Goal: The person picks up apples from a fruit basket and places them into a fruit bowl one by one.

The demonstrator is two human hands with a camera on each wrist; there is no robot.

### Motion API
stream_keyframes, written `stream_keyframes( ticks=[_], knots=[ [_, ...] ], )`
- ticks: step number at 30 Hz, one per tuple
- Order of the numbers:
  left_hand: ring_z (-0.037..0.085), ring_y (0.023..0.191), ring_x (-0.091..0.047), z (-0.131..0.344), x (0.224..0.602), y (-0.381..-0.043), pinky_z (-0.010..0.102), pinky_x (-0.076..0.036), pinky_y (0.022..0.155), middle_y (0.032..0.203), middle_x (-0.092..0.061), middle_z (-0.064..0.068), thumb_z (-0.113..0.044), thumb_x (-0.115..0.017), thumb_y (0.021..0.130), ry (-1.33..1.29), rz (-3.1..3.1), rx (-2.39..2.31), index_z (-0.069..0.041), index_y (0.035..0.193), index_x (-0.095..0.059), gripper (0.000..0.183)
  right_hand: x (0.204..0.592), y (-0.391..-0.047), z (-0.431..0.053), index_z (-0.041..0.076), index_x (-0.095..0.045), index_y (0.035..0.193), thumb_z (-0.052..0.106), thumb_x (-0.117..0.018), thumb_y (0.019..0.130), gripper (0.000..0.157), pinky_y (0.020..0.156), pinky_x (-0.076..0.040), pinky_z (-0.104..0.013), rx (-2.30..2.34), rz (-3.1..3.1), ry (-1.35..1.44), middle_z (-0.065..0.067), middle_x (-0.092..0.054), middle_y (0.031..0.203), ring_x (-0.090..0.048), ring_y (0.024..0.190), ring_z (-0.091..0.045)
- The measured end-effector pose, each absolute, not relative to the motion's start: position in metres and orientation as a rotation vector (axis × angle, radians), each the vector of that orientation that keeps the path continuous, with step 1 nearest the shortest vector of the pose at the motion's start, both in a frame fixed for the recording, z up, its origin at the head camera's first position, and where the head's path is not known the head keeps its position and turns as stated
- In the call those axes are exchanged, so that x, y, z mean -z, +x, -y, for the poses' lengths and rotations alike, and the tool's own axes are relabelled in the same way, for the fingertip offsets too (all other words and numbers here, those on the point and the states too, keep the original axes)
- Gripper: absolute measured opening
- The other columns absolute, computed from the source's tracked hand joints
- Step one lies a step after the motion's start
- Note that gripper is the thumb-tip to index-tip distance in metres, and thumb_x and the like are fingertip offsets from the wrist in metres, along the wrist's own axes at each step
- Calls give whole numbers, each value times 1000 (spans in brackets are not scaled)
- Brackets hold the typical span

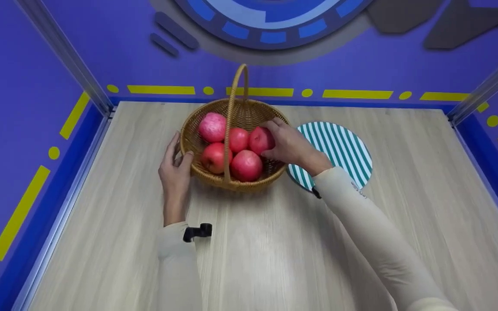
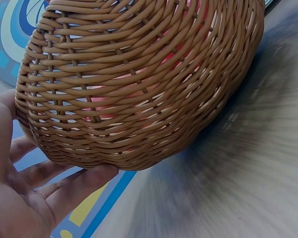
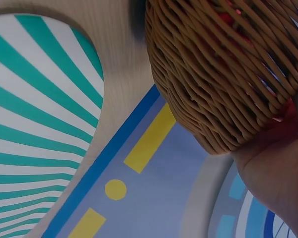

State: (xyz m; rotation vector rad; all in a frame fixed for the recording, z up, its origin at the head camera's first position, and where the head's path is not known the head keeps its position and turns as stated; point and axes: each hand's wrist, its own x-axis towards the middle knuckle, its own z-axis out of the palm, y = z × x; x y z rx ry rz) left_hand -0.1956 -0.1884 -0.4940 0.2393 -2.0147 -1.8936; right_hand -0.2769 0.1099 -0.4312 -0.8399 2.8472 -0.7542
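A brown wicker basket (image 1: 249, 185) with a tall arched handle (image 1: 244, 71) holds several round red and pink fruits. My left hand (image 1: 175, 168) grips its left rim, thumb at the edge and fingers (image 2: 84, 191) along the outside of the weave. At the right side, my right hand (image 1: 290, 142) reaches over the rim and holds a red apple (image 1: 261, 140) between thumb and fingers. Beside that apple sit another red fruit (image 1: 238, 139), a front apple (image 1: 247, 166), a left apple (image 1: 214, 158) and a mottled pink fruit (image 1: 212, 126).
A round board (image 1: 339, 138) with green and white stripes lies right of the basket, partly beneath my right forearm. Purple panels (image 1: 145, 69) with yellow marks enclose the back and sides of the wood-grain table (image 1: 249, 259).
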Motion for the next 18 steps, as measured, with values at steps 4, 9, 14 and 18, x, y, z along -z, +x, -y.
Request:
stream_keyframes(
  ticks=[4,9,14,18],
  knots=[
    [30,125,-65,186,484,-192,26,-58,85,153,-56,15,-9,-62,101,277,2024,1925,-18,160,-51,60,428,-274,-113,6,-54,149,26,-88,89,72,104,-54,-50,854,-2818,-785,-16,-53,145,-59,124,-33],
    [30,124,-65,184,482,-190,25,-59,81,153,-56,16,-8,-62,101,291,2015,1947,-15,160,-51,60,426,-271,-117,8,-52,152,27,-88,89,75,105,-54,-49,943,-2790,-754,-14,-52,147,-57,128,-31],
    [30,124,-66,187,493,-194,23,-59,77,151,-58,11,-12,-64,101,265,2000,1911,-24,158,-54,59,422,-268,-122,6,-52,153,25,-88,89,76,105,-54,-48,1020,-2795,-760,-13,-53,148,-56,129,-30],
    [29,123,-67,188,498,-197,27,-58,86,149,-61,8,-14,-65,100,245,2007,1864,-26,156,-58,57,419,-265,-126,5,-53,152,24,-89,89,75,106,-53,-46,1072,-2806,-800,-13,-55,145,-56,128,-29]
  ],
)
